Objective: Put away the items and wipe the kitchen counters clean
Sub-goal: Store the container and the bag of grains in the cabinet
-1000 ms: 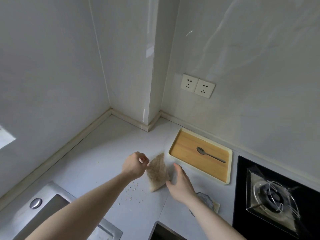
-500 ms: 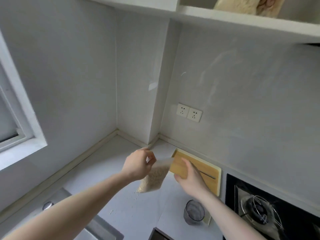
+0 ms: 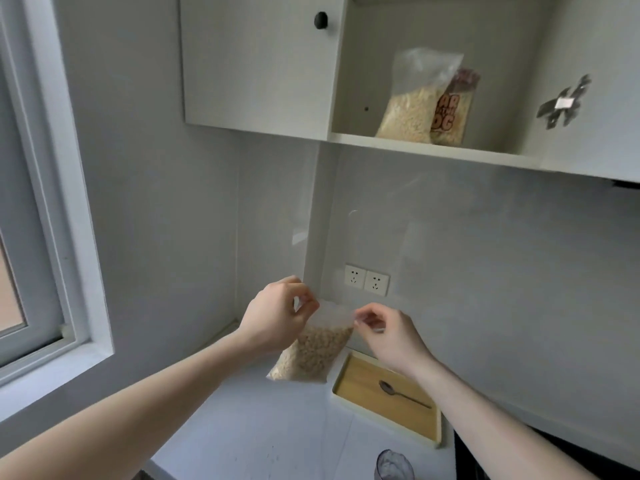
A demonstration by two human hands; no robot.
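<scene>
Both hands are holding the clear bag of grain [image 3: 313, 351] up in the air above the desk [image 3: 263, 431]; the left hand [image 3: 277, 315] is pinching its top left corner, the right hand [image 3: 389, 336] pinching the top right. Below, a spoon [image 3: 398, 393] is lying on a wooden tray [image 3: 388, 415]. Overhead, the open cabinet [image 3: 433, 148] is showing two more bags [image 3: 414, 105]
</scene>
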